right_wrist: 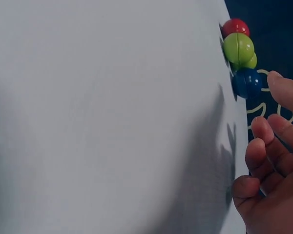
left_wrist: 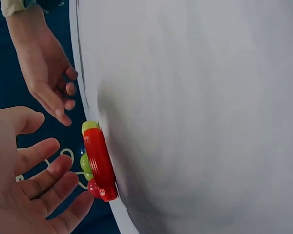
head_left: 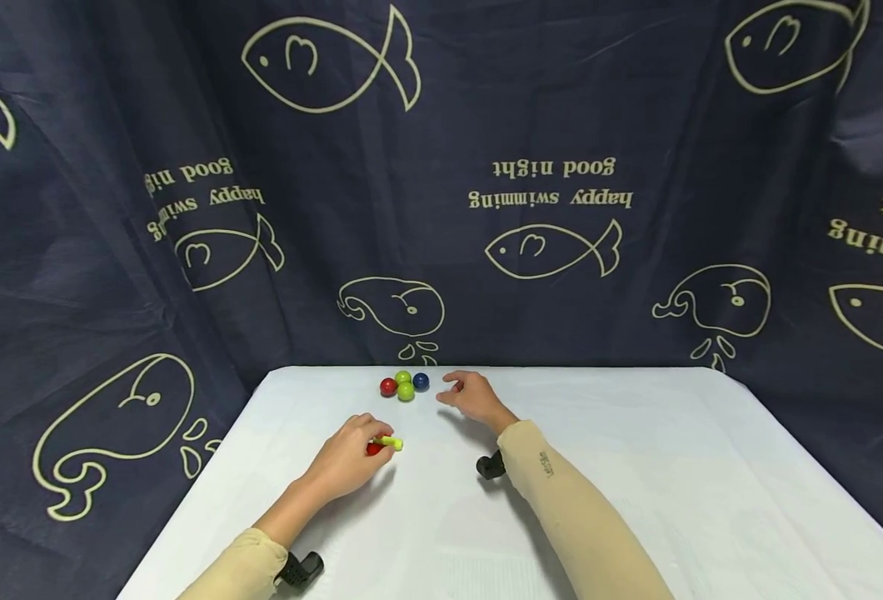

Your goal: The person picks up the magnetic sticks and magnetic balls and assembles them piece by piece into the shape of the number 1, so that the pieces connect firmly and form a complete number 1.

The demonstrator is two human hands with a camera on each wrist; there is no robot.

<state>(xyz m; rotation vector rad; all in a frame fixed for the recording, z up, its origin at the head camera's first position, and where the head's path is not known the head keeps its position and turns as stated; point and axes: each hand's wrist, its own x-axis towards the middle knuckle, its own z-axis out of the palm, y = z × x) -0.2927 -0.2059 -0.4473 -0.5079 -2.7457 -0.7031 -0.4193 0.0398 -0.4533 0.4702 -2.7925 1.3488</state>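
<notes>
Beside my left hand (head_left: 349, 458) is a toy piece (left_wrist: 99, 161) with a long red body and a yellow-green end, on the white table. In the left wrist view the fingers are spread and loosely bent, with no visible grip on it; whether a fingertip touches it I cannot tell. At the far edge a red ball (right_wrist: 236, 28), two green balls (right_wrist: 238, 48) and a blue ball (right_wrist: 247, 83) sit clustered. Just right of the blue ball is my right hand (head_left: 473, 397), thumb and fingers apart with nothing between them.
The white table (head_left: 636, 467) runs well out to the right of both arms. Behind its far edge hangs a dark blue cloth (head_left: 441, 192) printed with fish and whales. A black wrist device (head_left: 491, 466) sits under the right forearm, another (head_left: 302, 570) under the left.
</notes>
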